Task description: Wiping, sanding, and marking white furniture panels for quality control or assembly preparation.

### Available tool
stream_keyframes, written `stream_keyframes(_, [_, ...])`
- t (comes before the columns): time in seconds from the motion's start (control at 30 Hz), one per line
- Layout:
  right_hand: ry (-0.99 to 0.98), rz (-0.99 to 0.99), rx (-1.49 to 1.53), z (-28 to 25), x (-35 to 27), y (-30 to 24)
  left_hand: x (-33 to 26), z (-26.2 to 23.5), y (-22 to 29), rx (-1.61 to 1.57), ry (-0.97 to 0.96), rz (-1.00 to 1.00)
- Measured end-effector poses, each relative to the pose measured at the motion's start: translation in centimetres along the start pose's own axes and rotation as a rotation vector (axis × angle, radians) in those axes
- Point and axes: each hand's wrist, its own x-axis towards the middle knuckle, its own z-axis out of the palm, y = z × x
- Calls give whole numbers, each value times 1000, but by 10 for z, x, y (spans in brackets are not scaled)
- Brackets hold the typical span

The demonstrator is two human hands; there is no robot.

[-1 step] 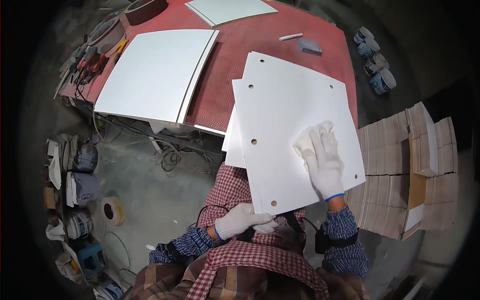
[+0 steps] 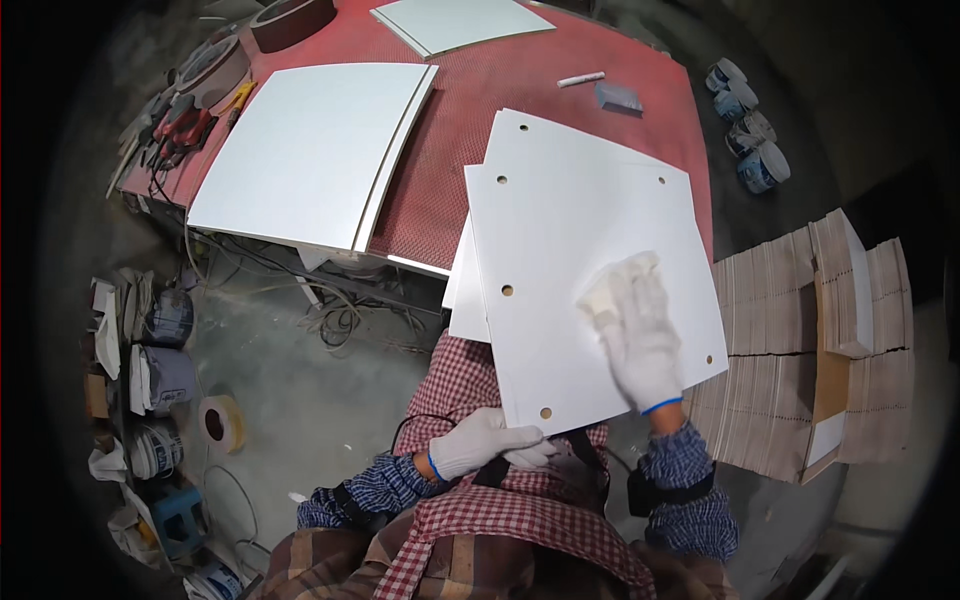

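Observation:
A white panel [image 2: 590, 250] with several round holes near its edges lies tilted in front of me, over the near right part of the table. My left hand [image 2: 487, 443], in a white knitted glove, pinches the panel's near corner with the thumb on top. On the panel's right half, my right hand [image 2: 643, 350], gloved too and slightly blurred, presses a crumpled off-white cloth [image 2: 603, 300] against the surface. More white panels [image 2: 468, 322] stick out from under its left edge.
The red-covered table [image 2: 480, 110] bears a stack of white panels [image 2: 310, 150], another panel [image 2: 460, 22], a grey block [image 2: 619, 98], tape rolls [image 2: 212, 75] and red-handled tools [image 2: 183, 130]. Stacked boards [image 2: 765, 370] stand at right, tubs [image 2: 764, 168] beyond. Cables [image 2: 345, 315] hang below the table.
My right hand and the cloth have slid slightly left and toward me across the panel. The left hand keeps its hold at the corner.

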Motion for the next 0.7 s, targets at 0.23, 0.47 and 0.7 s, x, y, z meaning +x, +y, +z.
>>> stream_keyframes(0.23, [-153, -355, 118, 17, 59, -56, 35, -21, 9, -92, 52, 196])
stream_keyframes(0.47, [-11, -248, 114, 59, 150, -51, 26, -12, 24, -209, -35, 32])
stream_keyframes(0.7, [53, -601, 113, 65, 172, -45, 33, -17, 16, -173, 19, 73])
